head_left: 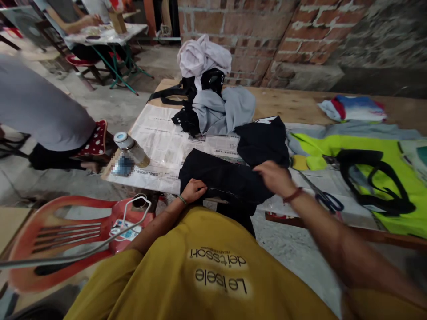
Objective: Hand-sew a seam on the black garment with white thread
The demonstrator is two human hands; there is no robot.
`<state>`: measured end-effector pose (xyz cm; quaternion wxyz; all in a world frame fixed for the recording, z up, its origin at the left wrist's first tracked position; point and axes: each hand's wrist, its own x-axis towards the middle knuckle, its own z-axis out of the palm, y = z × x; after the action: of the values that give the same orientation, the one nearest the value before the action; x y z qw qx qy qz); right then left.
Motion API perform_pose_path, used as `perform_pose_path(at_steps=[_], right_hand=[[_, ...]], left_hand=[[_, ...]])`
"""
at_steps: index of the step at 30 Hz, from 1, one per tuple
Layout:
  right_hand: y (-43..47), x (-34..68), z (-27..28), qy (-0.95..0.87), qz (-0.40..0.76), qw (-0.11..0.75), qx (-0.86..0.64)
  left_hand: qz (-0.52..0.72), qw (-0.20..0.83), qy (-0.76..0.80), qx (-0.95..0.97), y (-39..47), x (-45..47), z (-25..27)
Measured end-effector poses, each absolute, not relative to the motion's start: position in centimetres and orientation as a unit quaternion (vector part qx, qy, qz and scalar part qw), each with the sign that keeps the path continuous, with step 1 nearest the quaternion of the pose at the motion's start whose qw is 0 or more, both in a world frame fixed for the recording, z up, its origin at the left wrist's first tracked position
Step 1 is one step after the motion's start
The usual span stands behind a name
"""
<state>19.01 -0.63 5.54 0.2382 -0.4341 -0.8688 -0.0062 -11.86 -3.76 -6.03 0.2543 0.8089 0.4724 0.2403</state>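
Note:
A dark navy cloth piece [223, 178] lies at the table's front edge, with a thin pale thread or seam line along its near side. My left hand [194, 190] is closed at its near left corner, fingers curled onto the fabric. At the right end, my right hand [275, 178] pinches the same cloth; its fingertips are partly hidden and slightly blurred. Just beyond lies a second dark cloth piece [263, 140] with a white mark at its far edge. Scissors [322, 195] with dark handles rest to the right of my right hand, next to a small yellow round item [299, 162].
Newspaper [156, 129] covers part of the wooden table. A bottle [131, 149] stands at its left corner. Grey cloth [223, 109] and a pale bundle [203, 58] are piled behind. Neon-yellow fabric [363, 146] and black straps [376, 182] lie right. A red chair [66, 202] and a seated person [43, 106] are left.

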Motion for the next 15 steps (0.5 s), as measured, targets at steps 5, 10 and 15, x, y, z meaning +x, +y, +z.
perform_pose_path(at_steps=[5,10,15], right_hand=[[-3.6,11.0,1.8,-0.925,0.033,0.108,-0.364],[-3.4,10.3,0.0,-0.935,0.007,0.049,-0.352],[-2.7,11.9,0.2,-0.935,-0.012,0.069,-0.347]], left_hand=[[0.238,0.258,0.476,0.806,-3.7,-11.9,-6.0],[0.25,0.259,0.471,0.805,-3.7,-11.9,-6.0],[0.258,0.261,0.473,0.801,-3.8,-11.9,-5.8]])
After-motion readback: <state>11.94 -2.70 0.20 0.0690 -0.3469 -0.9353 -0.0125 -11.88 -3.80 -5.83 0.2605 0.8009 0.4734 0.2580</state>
